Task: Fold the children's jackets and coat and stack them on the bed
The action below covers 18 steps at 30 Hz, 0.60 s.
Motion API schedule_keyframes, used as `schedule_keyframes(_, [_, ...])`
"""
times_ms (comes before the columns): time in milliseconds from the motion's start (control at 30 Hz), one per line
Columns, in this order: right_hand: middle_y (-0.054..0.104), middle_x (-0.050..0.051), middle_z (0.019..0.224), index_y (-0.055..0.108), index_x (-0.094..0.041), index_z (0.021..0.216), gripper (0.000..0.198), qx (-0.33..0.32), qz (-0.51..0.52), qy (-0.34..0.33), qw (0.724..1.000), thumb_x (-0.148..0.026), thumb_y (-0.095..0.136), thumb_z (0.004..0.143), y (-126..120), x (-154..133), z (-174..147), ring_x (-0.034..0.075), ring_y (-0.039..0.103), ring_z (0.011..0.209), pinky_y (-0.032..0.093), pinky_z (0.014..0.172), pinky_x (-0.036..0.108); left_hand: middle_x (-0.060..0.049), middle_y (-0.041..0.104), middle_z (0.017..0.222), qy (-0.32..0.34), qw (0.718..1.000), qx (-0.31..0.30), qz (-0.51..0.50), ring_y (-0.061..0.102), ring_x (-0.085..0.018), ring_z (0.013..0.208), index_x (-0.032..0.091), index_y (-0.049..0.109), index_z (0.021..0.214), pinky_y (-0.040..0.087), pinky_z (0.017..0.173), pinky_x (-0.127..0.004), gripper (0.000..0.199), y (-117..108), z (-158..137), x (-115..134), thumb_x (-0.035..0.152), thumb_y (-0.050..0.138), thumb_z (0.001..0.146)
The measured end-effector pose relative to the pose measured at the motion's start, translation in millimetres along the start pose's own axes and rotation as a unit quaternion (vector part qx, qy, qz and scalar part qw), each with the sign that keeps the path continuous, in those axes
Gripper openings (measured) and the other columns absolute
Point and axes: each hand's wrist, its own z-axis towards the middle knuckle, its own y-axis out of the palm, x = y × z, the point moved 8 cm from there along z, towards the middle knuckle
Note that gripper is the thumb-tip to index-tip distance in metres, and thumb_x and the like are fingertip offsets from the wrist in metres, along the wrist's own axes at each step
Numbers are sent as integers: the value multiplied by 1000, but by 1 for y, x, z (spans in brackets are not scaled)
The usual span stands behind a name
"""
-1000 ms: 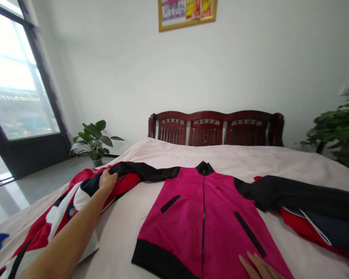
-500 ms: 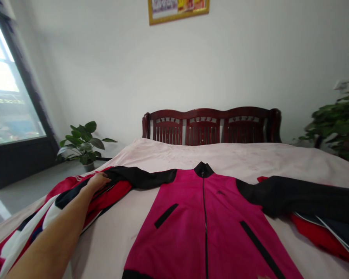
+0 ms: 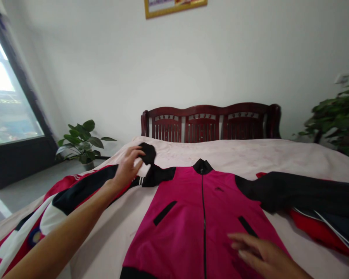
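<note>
A magenta zip-up jacket (image 3: 183,224) with black sleeves and a black stand collar lies front up, its zipper closed. My left hand (image 3: 127,168) pinches the end of the left-side black sleeve (image 3: 148,154), which is lifted off the bed and bent toward the jacket's shoulder. Over the lower right of the jacket front is my right hand (image 3: 258,252), fingers apart and holding nothing. Whether it touches the cloth I cannot tell. The right-side sleeve (image 3: 302,190) stretches outward across other clothing.
Red, white and navy clothing (image 3: 46,217) lies along the bed's left side. A red and navy garment (image 3: 317,228) is at the right. The pink sheet (image 3: 110,236) covers the bed, with a dark wooden headboard (image 3: 202,122) behind. Potted plants (image 3: 84,141) flank it.
My left hand has moved right and up, carrying the sleeve end off the clothing at left and folding it inward. My right hand has come into view over the jacket.
</note>
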Motion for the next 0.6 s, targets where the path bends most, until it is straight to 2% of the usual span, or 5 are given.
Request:
schedule_keyframes(67, [67,13,129,61,-25,135,63,7,122,50,991,-60,55,83,9,-10,29,29,68,110,55,95,45,-9,50,142,124,978,-113,-126,57,-21,124,23,55,126,51,104,-36,37,30,-25,61,20,51,89])
schedule_keyframes(167, [59,14,140,45,-24,146,70,24,262,100,959,-60,50,87,28,-18,63,25,68,109,58,85,38,-9,53,140,109,958,-202,-174,57,-22,123,26,51,134,50,105,-37,45,54,-73,86,23,52,90])
schedule_keyframes(333, [69,11,121,47,-23,142,68,47,198,115,972,-58,58,85,43,-25,97,20,69,96,55,68,27,-12,62,125,-142,953,-230,-134,68,-24,101,21,56,129,56,88,-39,47,60,-154,-10,41,55,87])
schedule_keyframes(433, [75,9,101,64,-16,119,51,53,155,97,982,-48,65,80,42,-23,118,21,69,86,53,67,28,-10,69,106,-254,930,-243,-107,69,-23,84,18,61,120,56,80,-38,51,52,-200,-63,50,56,81])
schedule_keyframes(600, [70,2,65,68,-14,75,18,61,183,74,978,-18,74,59,44,-34,150,22,68,71,53,68,31,-3,71,83,-321,874,-347,-115,67,-22,79,15,64,120,50,75,-32,61,55,-244,-62,54,60,74])
